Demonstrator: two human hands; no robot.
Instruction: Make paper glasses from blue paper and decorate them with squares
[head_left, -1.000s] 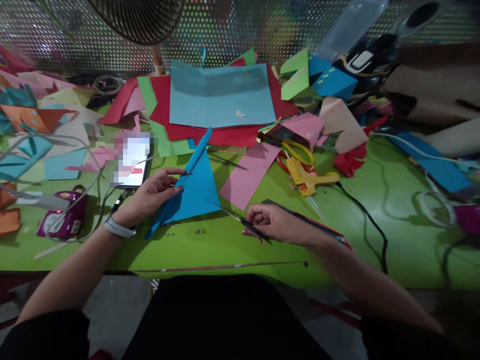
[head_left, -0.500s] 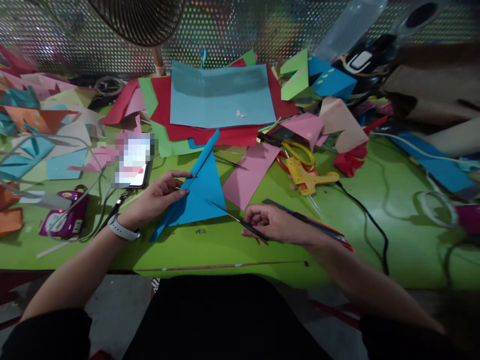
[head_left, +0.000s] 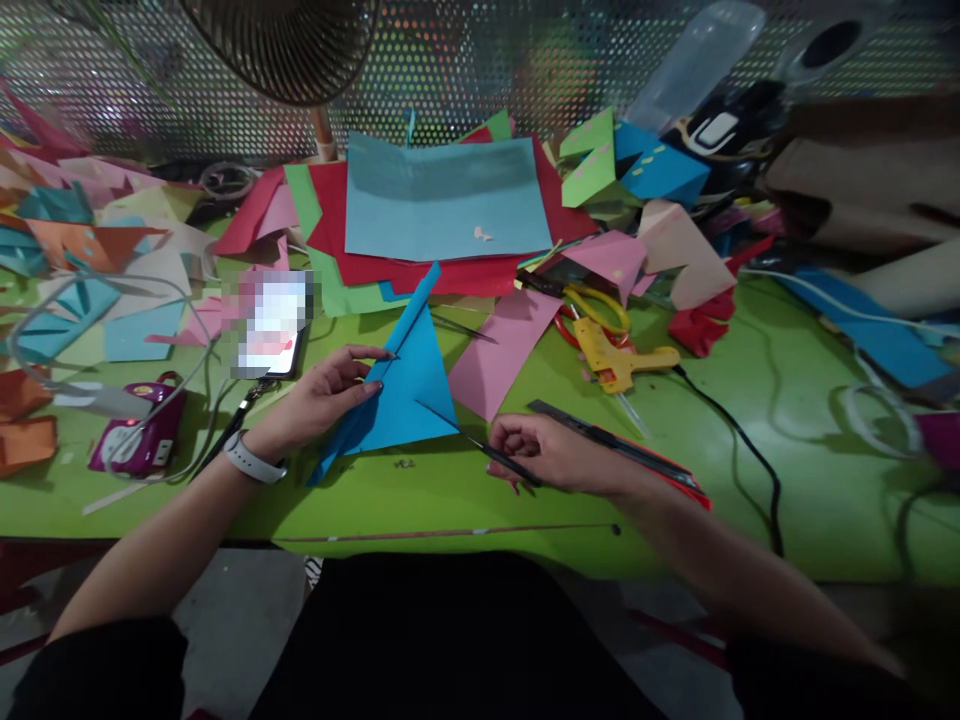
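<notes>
A folded blue paper [head_left: 420, 385] with a narrow rolled or folded strip along its left side lies in front of me. My left hand [head_left: 341, 395] pinches it at that strip, thumb and forefinger on the fold. My right hand [head_left: 529, 450] is closed round black-handled scissors [head_left: 512, 467], held low at the paper's right corner. Their thin blades point left, over the blue sheet; how far they are apart is hard to tell. Beyond the scissors lies a pink paper strip [head_left: 495, 365], apart from both hands.
A yellow glue gun [head_left: 619, 360] with a black cord lies right, near yellow-handled scissors [head_left: 600, 305]. A cutter [head_left: 622, 450] sits beside my right wrist. Left are a phone [head_left: 274, 325] and a purple device [head_left: 142, 430]. Stacked coloured sheets [head_left: 442, 200] and a fan [head_left: 281, 45] stand behind.
The whole view has shifted slightly. Both hands keep their hold, and the scissors sit marginally farther right relative to the blue paper.
</notes>
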